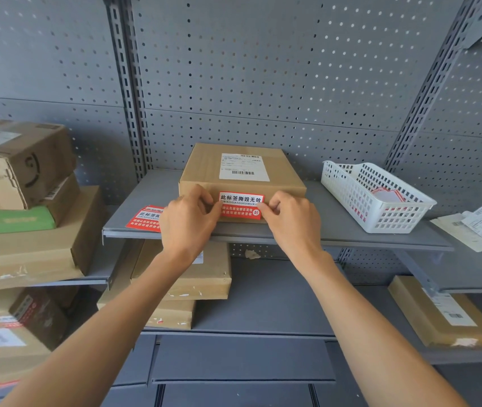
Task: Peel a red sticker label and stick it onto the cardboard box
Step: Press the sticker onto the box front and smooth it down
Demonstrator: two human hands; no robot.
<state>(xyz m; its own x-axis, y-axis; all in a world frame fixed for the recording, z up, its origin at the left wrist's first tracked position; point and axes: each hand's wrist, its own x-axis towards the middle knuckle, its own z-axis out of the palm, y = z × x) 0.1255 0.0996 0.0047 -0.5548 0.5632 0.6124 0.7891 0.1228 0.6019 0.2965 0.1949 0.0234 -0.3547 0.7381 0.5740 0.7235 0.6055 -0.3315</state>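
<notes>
A flat cardboard box (pixel 204 168) with a white shipping label on top lies on the grey shelf (pixel 339 227). A red sticker label (pixel 241 205) with white writing lies against the box's front face. My left hand (pixel 188 221) pinches the sticker's left end and my right hand (pixel 291 220) pinches its right end. Both hands press it against the box front. More red sticker labels (pixel 144 219) lie on the shelf just left of my left hand, partly hidden by it.
A white plastic basket (pixel 348 183) holding red-edged backing sheets stands at the right of the shelf. Stacked cardboard parcels (pixel 19 171) fill the left shelves. Other boxes (pixel 210 277) lie on the shelf below. Loose papers (pixel 480 227) lie far right. A perforated back panel is behind.
</notes>
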